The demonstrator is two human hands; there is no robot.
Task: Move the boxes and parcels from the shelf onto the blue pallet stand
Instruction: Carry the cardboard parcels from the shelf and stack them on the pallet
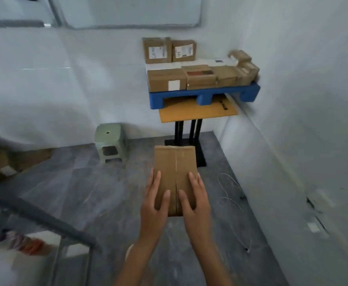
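A plain brown cardboard box with a taped centre seam is carried in mid-air in front of me. My left hand grips its left near end and my right hand its right near end, both thumbs on top and fingers along the sides. Ahead, in the corner, the blue pallet sits on a black-legged stand and bears several cardboard boxes in a row. Two labelled boxes stand upright behind them against the wall.
A pale green plastic stool stands on the grey floor left of the stand. A yellow board lies under the pallet. A white cable loops along the right wall. A grey shelf frame crosses the lower left.
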